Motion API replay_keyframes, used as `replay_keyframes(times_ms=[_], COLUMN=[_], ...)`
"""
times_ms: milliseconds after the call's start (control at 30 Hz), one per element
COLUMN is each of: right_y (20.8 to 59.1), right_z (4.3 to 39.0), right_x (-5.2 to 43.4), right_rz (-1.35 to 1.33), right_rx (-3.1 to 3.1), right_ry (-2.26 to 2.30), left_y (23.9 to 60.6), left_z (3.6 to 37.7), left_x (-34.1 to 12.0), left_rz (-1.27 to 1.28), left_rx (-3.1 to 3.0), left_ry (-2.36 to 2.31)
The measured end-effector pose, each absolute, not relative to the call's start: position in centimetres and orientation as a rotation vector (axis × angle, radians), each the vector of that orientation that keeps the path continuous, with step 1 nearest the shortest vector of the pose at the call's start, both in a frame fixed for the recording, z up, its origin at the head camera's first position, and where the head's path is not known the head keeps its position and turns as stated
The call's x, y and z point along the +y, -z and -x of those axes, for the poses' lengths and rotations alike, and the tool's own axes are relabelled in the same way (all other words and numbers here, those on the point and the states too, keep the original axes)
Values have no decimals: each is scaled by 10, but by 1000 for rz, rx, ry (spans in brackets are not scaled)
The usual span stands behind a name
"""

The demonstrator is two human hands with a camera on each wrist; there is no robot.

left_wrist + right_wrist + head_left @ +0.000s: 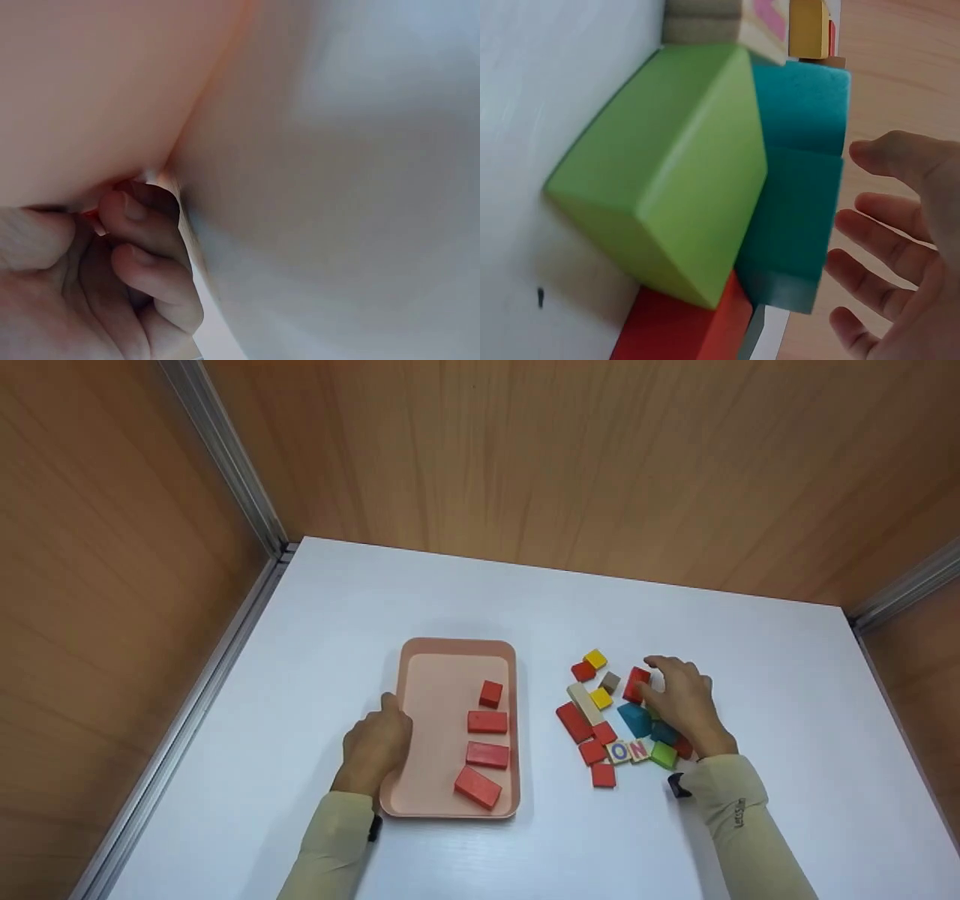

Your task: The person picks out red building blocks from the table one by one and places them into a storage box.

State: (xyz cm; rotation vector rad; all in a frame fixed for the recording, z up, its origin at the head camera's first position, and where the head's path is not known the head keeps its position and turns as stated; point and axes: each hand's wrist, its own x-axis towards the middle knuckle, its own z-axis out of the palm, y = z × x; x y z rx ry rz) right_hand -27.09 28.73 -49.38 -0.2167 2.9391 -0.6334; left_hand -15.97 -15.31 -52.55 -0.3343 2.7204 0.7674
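Observation:
My left hand (379, 744) grips the left rim of a pink tray (427, 720), its fingers (146, 225) curled at the tray's edge in the left wrist view. Several red blocks (487, 722) lie along the tray's right side. Over the far right of a block pile, my right hand (684, 699) hovers with thumb and fingers parted around a red block (637, 683). The right wrist view has its loosely bent fingers (892, 262) beyond a teal block (791, 225) and a green block (682, 142).
Left of the right hand lie more red blocks (574, 722), yellow cubes (595, 659), a long cream block (585, 703) and letter tiles (619, 751). All rest on a white table (300, 660), with wood panels (525, 457) rising behind and at the sides.

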Motion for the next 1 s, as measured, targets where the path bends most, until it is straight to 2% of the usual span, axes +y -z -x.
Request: replay_keyframes(times_ms=[433,1000], right_y=[493,493], right_z=[279,279], right_x=[287,283], right_rz=[225,222], right_rx=[2774,2793], right_ry=[493,581], left_y=[527,527], left_z=[159,156], left_x=[-155,-154], left_rz=[360,313], left_rx=[2717,2794], left_ry=[-824,-795])
